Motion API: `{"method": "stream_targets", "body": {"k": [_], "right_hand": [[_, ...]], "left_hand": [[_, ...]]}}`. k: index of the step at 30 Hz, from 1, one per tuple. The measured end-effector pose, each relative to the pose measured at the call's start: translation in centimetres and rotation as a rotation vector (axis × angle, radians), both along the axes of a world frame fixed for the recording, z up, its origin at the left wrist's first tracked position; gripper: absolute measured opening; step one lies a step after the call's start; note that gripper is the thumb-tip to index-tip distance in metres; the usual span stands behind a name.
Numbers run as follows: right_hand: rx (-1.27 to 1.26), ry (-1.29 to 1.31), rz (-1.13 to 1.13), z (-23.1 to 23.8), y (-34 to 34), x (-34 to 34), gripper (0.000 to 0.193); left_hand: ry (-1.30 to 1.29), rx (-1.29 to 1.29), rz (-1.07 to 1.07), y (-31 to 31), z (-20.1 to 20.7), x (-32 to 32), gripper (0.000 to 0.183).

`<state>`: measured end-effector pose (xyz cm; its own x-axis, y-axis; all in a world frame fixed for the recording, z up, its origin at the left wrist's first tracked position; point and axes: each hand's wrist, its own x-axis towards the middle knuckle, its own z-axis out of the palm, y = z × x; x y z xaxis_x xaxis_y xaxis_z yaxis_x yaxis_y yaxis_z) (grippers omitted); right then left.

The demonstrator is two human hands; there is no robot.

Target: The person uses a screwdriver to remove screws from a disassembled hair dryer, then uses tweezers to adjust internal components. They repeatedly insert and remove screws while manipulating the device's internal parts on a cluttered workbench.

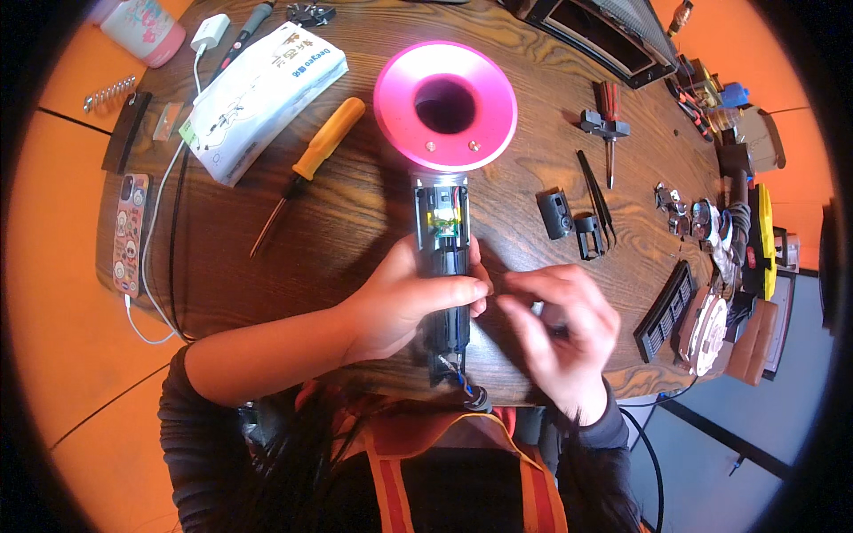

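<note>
A hair dryer with a pink ring-shaped head (487, 82) lies upright in view, its handle (455, 330) stripped to a black inner frame. A small green circuit board (447, 227) shows near the handle's top, and wires (462, 378) come out of its lower end to a dark round plug-like piece (478, 400). My left hand (404, 298) is wrapped round the middle of the handle, thumb across its front. Just right of that thumb, my right hand (569, 324) has its fingers curled and thumb close to the forefinger; what they hold, if anything, is too small to make out.
Left of the dryer lie a yellow-handled screwdriver (329, 138), a white box (267, 102) and a phone (131, 233) on a cable. To the right are black plastic parts (555, 215), tweezers (595, 191), a red-handled screwdriver (609, 124) and a black grille (666, 311).
</note>
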<state>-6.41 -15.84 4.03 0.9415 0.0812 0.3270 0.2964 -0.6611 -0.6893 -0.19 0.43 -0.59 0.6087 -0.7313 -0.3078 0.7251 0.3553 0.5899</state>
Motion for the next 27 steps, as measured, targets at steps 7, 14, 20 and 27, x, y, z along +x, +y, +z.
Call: {"method": "stream_targets", "body": {"k": [7,14,20,27], "right_hand": [[0.009,-0.005,0.019,-0.1,1.0,0.5,0.02],[-0.149,-0.091,0.019,2.0,1.6,3.3,0.033],[-0.287,-0.156,0.106,1.9,2.7,6.1,0.044],[-0.434,-0.255,0.037,0.8,2.8,4.7,0.045]], "left_hand": [[0.014,-0.06,0.025,0.1,-0.3,-0.1,0.028],[0.014,-0.087,0.079,-0.2,-0.6,-0.5,0.02],[-0.13,0.027,0.039,-0.5,-1.3,-0.5,0.032],[-0.401,0.324,0.079,-0.5,-1.1,-0.9,0.04]]}}
